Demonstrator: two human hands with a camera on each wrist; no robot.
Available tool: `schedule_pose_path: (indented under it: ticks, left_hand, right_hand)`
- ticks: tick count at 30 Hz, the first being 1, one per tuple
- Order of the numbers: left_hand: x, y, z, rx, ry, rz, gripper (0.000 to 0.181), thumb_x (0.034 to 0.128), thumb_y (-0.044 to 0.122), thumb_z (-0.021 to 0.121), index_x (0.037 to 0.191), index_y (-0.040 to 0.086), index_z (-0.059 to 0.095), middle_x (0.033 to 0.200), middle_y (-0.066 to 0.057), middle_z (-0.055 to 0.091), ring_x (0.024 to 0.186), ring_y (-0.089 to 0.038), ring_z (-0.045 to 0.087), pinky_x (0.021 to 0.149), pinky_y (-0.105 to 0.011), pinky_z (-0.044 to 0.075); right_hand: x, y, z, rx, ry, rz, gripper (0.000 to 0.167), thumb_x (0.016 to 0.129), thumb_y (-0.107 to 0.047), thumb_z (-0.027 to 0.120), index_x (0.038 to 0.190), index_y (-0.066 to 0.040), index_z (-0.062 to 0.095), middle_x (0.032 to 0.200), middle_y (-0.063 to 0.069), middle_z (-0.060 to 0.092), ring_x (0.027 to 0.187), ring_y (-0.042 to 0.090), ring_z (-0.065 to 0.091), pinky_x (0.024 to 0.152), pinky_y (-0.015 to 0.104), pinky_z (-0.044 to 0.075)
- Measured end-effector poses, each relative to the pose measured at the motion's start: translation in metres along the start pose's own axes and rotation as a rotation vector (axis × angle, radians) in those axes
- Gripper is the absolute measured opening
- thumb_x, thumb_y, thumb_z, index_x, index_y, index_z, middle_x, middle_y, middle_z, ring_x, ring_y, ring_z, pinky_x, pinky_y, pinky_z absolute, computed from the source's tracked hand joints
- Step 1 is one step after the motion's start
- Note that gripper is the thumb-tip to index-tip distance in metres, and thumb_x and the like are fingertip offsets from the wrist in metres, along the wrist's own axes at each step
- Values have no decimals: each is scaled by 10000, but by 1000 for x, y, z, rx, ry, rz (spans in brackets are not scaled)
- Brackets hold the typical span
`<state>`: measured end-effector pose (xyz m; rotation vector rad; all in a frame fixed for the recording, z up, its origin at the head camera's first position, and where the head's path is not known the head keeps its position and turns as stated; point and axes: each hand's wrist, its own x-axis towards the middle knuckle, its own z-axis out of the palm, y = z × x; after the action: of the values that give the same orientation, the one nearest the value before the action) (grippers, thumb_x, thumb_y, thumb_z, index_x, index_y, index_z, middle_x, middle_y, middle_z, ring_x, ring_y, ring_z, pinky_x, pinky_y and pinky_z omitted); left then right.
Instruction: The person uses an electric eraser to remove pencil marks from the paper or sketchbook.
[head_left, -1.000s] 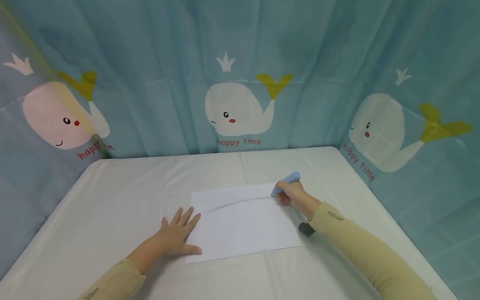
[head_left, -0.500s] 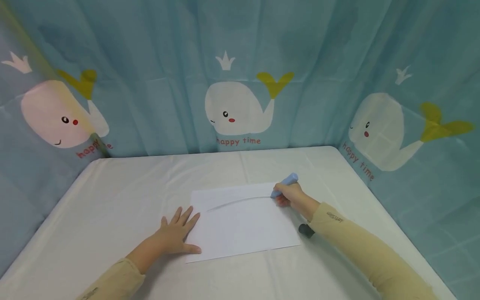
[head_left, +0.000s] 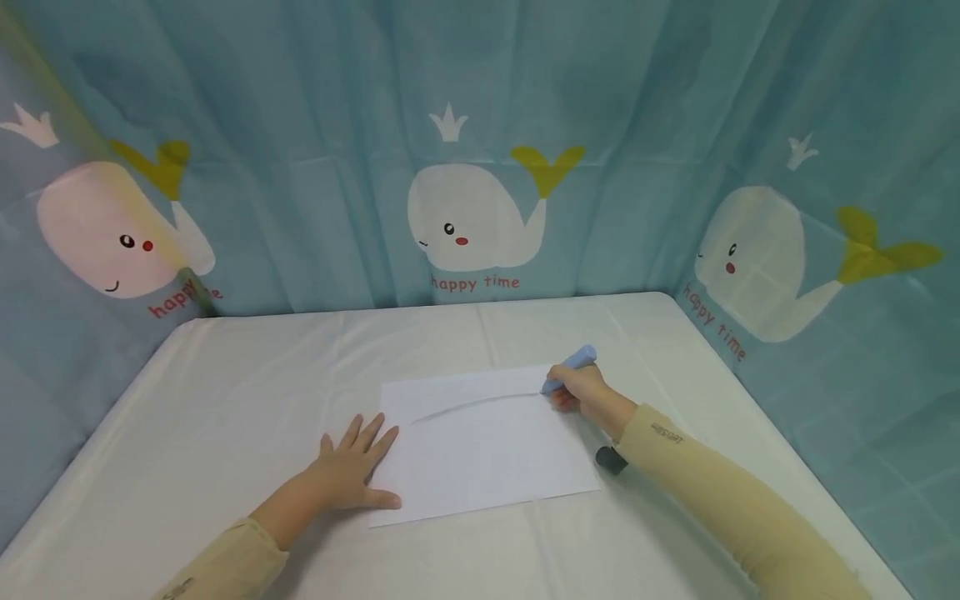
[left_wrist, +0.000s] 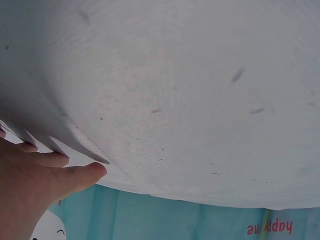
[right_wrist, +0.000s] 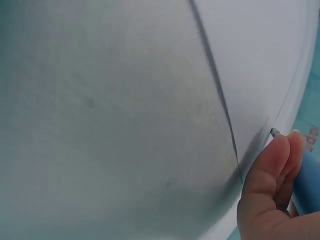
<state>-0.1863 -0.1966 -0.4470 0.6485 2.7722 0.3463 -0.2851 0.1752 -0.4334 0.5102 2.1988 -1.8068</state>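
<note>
A white sheet of paper point(head_left: 487, 467) lies on the white-covered table. My left hand point(head_left: 347, 473) rests on its left edge with fingers spread; in the left wrist view that hand point(left_wrist: 45, 177) lies flat at lower left. My right hand point(head_left: 588, 393) pinches a light blue marker point(head_left: 579, 358) at the sheet's upper right, its tip down at the paper. The right wrist view shows the thumb and fingers round the blue barrel point(right_wrist: 307, 185) and the small dark tip point(right_wrist: 274, 132). A thin grey curved line point(head_left: 465, 406) runs across the paper's upper part to the tip.
A small black object point(head_left: 611, 460) shows beside the right sleeve point(head_left: 705, 471), partly hidden by it. Blue curtains point(head_left: 330, 208) printed with whales stand behind and at both sides of the table point(head_left: 247, 392).
</note>
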Motion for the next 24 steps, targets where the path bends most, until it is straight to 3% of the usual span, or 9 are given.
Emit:
schedule_pose_path:
  ticks: [9,14,24]
  left_hand:
    - [1,-7,5,6,0,-4,1082,733,692,680,1498,17,319,1564,-274,163,1397,-557,81,936,-827,82]
    - [2,-7,7,9,8,2,1082,733,699,672,1499,23,317,1567,-266,162,1399,-553,82,939,-825,86]
    - [-1,-5,3,4,3,-4,1068,742,671,689,1499,17,316,1566,-273,158,1396,-559,80,936,-827,74]
  right_hand:
    - [3,-5,3,35,8,-9,253,855,-88,592,1046,75,556,614,66,588,483,120,570,498,228,505]
    - [2,-4,4,-6,-8,3,256,851,-89,592,1042,78,562,615,58,587,492,114,571,509,222,503]
    - [4,-2,9,5,6,5,237,844,-83,610,1023,65,564,609,62,587,479,119,569,500,228,506]
